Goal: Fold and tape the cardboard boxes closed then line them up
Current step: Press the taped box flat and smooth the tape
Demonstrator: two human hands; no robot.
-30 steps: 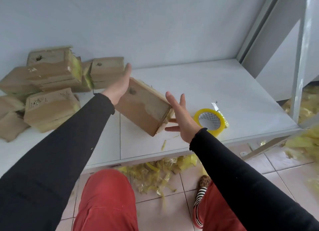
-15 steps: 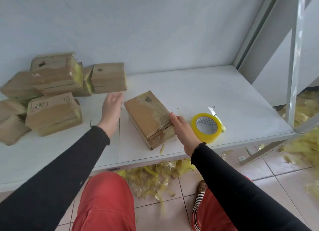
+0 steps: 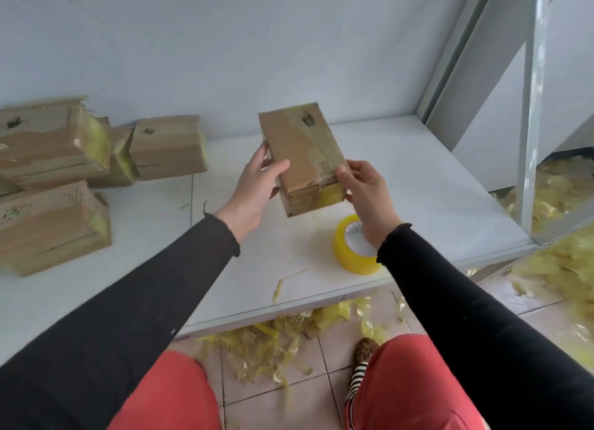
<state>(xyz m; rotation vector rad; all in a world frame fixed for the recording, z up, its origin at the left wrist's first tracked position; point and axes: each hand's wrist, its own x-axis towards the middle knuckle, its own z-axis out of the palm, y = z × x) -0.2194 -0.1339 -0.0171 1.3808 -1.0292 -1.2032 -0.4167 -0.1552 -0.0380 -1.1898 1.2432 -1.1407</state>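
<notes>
Bare bench (image 3: pixel 401 185) lies open behind and right of the box (image 3: pixel 302 159) I hold. Box pile (image 3: pixel 64 179) blocks my left hand (image 3: pixel 254 188) side. Tape roll (image 3: pixel 353 246) sits under my right hand (image 3: pixel 366 195). Metal post (image 3: pixel 533 108) walls the right edge.

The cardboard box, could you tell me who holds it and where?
Both hands: the left hand grips the cardboard box on its left side, the right hand its near right corner.

Tape roll (image 3: pixel 348 253) partly behind right wrist, left box stack (image 3: pixel 48 185) cut off by edge
</notes>
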